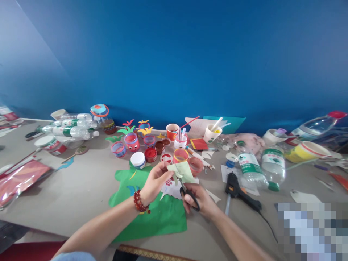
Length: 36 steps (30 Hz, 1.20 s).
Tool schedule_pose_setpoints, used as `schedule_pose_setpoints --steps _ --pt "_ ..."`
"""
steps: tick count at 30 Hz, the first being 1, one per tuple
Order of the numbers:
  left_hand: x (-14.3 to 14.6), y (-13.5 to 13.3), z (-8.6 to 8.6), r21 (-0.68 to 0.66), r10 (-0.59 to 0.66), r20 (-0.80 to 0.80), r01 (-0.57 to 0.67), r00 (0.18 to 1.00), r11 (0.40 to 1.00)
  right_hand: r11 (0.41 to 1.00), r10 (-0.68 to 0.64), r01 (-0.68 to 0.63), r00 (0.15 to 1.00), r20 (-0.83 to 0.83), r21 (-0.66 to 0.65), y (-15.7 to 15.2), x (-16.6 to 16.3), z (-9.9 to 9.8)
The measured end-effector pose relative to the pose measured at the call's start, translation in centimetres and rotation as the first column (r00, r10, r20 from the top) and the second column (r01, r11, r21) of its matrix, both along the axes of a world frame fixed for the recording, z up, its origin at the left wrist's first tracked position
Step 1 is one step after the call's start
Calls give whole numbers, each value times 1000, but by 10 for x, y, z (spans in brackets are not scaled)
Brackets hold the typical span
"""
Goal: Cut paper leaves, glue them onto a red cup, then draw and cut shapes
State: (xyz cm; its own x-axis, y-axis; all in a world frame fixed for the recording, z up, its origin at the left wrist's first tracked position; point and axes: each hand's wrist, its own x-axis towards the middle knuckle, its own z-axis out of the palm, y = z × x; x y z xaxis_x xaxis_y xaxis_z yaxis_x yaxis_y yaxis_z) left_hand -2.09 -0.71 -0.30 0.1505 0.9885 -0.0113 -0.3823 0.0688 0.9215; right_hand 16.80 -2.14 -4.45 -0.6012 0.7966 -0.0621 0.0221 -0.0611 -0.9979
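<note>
A pale green piece of paper (185, 172) is pinched at its left edge by my left hand (157, 181), which wears a red bead bracelet (140, 202). My right hand (201, 200) grips black-handled scissors (193, 198) from the right, fingers in the loops. The scissor blades reach up to the paper, and a narrow strip of it hangs beside them. Below both hands lies a green sheet (152, 221) with blue and yellow scraps on it. A white paper with red print (172, 188) is partly covered by the hands.
Paint jars (138, 159) and decorated cups (131, 142) stand just beyond my hands. At the right are a black glue gun (239, 194) with a trailing cord and clear plastic bottles (251, 168). More bottles (73, 130) lie at the left, behind a wooden spoon (78, 151).
</note>
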Motion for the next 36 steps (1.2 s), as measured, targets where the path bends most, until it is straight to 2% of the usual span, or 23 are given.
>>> schedule_pose_setpoints --steps 9,13,17,22,28,31,36 --pt "-2 -3 -3 -1 -128 -62 128 990 992 1000 -6 5 1000 -22 -25 -1 1 2" --pt "-2 -2 1 20 -112 -98 114 989 993 1000 12 -12 1000 -26 -6 -1 1 7" --pt "-2 -2 3 24 -66 -120 69 991 997 999 -32 33 999 -28 21 -1 1 9" --pt "-3 -2 2 44 -103 -172 113 980 993 1000 -18 17 1000 13 18 0 3 12" --pt "-2 -3 -2 82 -168 -223 190 960 978 1000 9 -9 998 -58 6 0 1 15" --pt "-3 -2 -2 129 -141 -263 180 955 975 1000 8 -8 998 -59 -4 0 2 10" --pt "-5 -1 1 147 -32 -293 78 956 986 1000 16 -16 998 -54 -14 1 2 9"
